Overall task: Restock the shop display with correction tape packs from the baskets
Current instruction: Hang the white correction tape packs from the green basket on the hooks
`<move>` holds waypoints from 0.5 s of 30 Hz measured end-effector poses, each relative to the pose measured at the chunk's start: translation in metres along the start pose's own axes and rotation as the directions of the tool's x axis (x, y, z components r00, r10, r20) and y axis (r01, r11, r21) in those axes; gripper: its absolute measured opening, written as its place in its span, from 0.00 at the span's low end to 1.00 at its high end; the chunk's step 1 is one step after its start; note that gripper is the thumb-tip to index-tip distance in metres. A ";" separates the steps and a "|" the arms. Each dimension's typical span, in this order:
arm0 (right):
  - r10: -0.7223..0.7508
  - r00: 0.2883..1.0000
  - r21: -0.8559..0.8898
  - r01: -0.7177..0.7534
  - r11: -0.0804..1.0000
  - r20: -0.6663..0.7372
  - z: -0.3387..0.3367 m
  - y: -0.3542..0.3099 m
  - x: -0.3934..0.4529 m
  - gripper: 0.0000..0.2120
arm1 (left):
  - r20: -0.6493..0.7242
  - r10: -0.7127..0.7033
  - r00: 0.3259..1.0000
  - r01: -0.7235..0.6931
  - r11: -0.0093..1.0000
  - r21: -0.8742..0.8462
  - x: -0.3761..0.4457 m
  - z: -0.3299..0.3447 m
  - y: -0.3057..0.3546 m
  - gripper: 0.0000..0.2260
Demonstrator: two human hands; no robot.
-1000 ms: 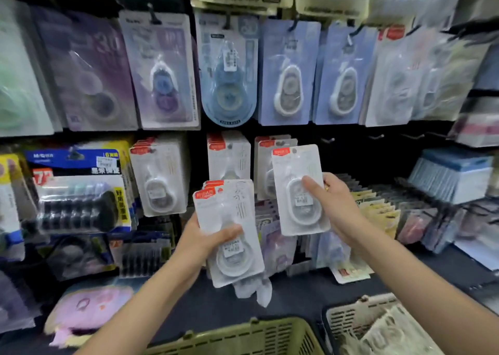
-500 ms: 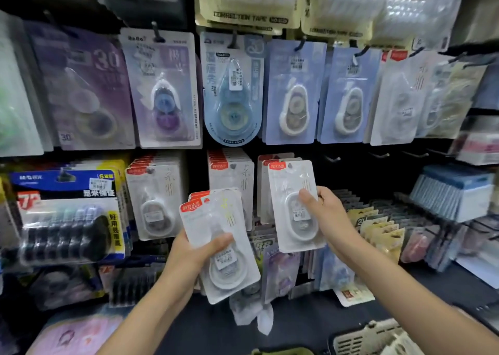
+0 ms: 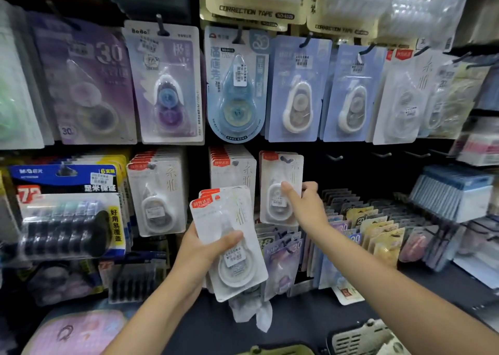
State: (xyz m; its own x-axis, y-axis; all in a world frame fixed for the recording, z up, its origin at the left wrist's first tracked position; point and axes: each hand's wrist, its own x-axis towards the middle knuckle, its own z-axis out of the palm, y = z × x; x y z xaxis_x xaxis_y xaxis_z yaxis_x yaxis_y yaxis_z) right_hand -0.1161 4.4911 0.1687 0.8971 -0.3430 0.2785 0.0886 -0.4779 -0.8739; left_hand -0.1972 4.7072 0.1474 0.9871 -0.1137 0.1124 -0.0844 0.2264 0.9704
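Left hand [image 3: 201,249] curled round a small stack of white correction tape packs [image 3: 229,242], thumb lying across the front of the top pack, fingers hidden behind. Stack held tilted, red tabs up, low in front of the display wall [image 3: 351,171]. At least two packs in the stack, judging by the second red tab peeking out behind the first.

Right hand [image 3: 303,206] raised to the wall, pinching a single white pack [image 3: 280,187] by its right edge: thumb on the front of the blister, fingertips wrapped round behind. Pack upright, its hang hole at a black hook [image 3: 286,160]; whether fully seated on the hook, cannot tell. More packs of the same kind seemingly behind it on that hook.

Just left of it, a thick row of matching white packs [image 3: 232,165] on the next hook, partly covered by the held stack. Further left, another row of the same packs [image 3: 158,195]. To the right, bare hooks [image 3: 334,157] jutting from the dark wall.

Above, a row of blue and purple tape packs [image 3: 297,90] hanging. At the bottom edge, the rim of a green basket [image 3: 272,350] and, to its right, part of a pale basket [image 3: 359,338] on the dark bench [image 3: 310,319].
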 end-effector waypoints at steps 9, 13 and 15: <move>-0.247 0.912 -0.018 0.267 0.963 0.328 0.011 -0.028 -0.102 0.27 | -0.012 0.006 1.000 -0.007 0.998 -0.061 -0.001 0.005 0.005 0.27; -0.213 0.923 -0.001 0.226 0.974 0.320 0.012 -0.021 -0.115 0.23 | 0.030 0.009 1.000 -0.008 1.000 -0.013 -0.001 0.004 0.004 0.30; -0.178 0.939 0.129 0.145 0.981 0.295 0.005 -0.020 -0.112 0.20 | 0.049 0.008 0.999 -0.009 1.000 0.020 0.000 -0.001 0.004 0.31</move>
State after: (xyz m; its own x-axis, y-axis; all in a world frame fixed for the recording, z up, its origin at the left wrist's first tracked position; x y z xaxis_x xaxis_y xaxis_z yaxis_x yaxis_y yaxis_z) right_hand -0.2159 4.5432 0.1534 0.9542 0.0019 0.2991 0.2730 -0.4140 -0.8684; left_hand -0.1977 4.7088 0.1515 0.9786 -0.1593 0.1300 -0.0954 0.2082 0.9734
